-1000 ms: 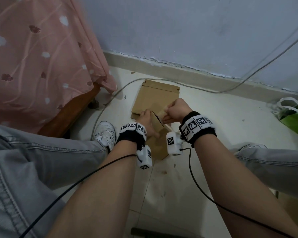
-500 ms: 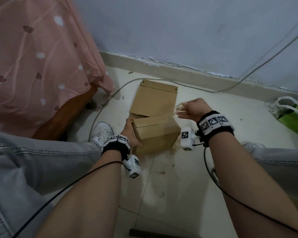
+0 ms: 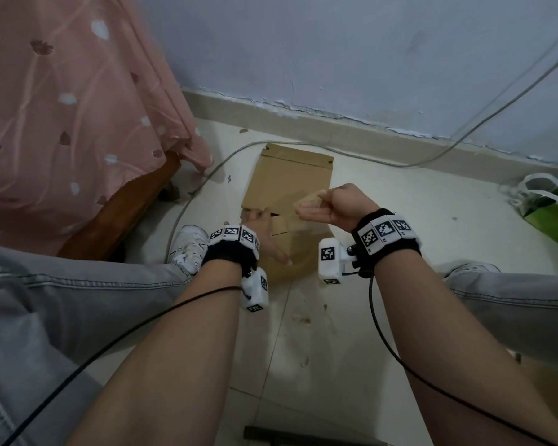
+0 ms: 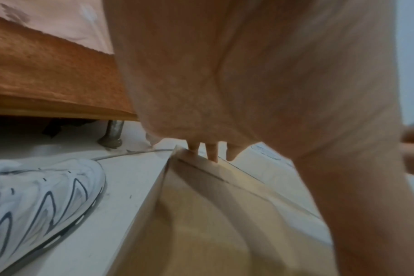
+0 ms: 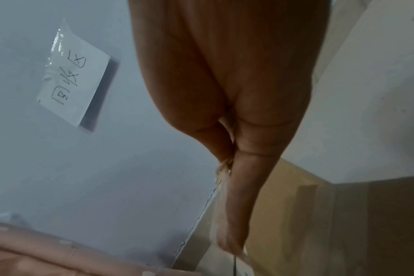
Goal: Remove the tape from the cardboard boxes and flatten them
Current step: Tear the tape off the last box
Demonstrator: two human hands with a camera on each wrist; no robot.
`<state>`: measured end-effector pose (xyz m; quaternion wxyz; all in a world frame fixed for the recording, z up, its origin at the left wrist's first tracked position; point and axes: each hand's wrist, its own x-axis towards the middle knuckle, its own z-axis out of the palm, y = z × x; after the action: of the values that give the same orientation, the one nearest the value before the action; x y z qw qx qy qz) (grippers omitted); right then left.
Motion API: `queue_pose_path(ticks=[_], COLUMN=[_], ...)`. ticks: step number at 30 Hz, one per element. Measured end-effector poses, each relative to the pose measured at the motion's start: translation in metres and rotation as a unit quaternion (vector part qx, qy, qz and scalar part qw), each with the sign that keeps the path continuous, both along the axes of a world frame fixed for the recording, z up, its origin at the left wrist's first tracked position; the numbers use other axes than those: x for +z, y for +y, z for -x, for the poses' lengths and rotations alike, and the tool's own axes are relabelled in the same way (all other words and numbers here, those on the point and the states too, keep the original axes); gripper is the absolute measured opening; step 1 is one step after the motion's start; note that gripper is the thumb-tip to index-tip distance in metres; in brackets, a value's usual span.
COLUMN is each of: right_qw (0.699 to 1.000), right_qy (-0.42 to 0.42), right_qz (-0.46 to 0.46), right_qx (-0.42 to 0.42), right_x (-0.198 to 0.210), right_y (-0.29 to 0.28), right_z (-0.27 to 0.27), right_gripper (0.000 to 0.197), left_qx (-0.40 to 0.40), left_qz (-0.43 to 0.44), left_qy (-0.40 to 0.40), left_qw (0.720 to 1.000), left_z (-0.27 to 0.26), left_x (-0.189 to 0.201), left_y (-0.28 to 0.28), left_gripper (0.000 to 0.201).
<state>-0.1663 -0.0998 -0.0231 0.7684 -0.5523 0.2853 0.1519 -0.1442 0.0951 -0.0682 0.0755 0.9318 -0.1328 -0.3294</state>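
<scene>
- Pale blue painted wall (image 3: 335,53) fills the back, a grey cable (image 3: 464,140) running down it and along the cream tiled floor (image 3: 400,220).
- Far left, the pink patterned bedsheet (image 3: 62,91) hangs over a brown wooden bed frame (image 3: 126,214).
- Grey denim trouser legs (image 3: 62,300) at both sides, a white trainer (image 3: 190,249) by the left knee; the left wrist view has that trainer (image 4: 40,196) right beside the box.
- On the floor, centre, a flattened brown cardboard sheet (image 3: 290,178) lies towards the wall.
- In front of it and against its near edge, the small brown cardboard box (image 3: 290,249) stands on the floor between the two wrists, still box-shaped, a dark slit showing along its top.
- Green and white bag (image 3: 551,204) far right, well apart from the box.
- White paper note with handwriting (image 5: 73,74) taped to the wall, seen from the right wrist.
- Left hand (image 3: 264,233) lies on the box with fingers outstretched, fingertips (image 4: 213,151) pressing the top far edge, nothing gripped.
- Right hand (image 3: 332,206) hovers above the box's right side, thumb and fingers pinching a strip of clear tape (image 3: 313,197); in the wrist view the crumpled tape (image 5: 223,168) sits squeezed between the fingers.
- Whether the strip's lower end still clings to the box, I cannot tell.
</scene>
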Motion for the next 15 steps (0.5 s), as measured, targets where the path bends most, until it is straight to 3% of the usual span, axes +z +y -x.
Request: queue_pose_path(ticks=[6,10,15], right_qw=[1.000,0.997,0.982], right_qy=[0.000,0.024,0.057], right_qz=[0.011,0.067,0.158], right_qx=[-0.005,-0.012,-0.084], right_x=[-0.001,-0.011,-0.035], right_y=[0.011,0.006,-0.013], right_z=[0.000,-0.005,0.004], right_gripper=[0.037,0.036,0.028], left_qx=[-0.006,0.038,0.062], left_qz=[-0.016,-0.003,0.028], left_qy=[-0.016,-0.025,-0.017], left_qw=[1.000,0.999,0.998], left_z=[0.016,0.024,0.026], left_x=[-0.027,-0.041,-0.040], left_y=[-0.010,0.001,0.015], left_gripper=[0.138,0.120,0.117])
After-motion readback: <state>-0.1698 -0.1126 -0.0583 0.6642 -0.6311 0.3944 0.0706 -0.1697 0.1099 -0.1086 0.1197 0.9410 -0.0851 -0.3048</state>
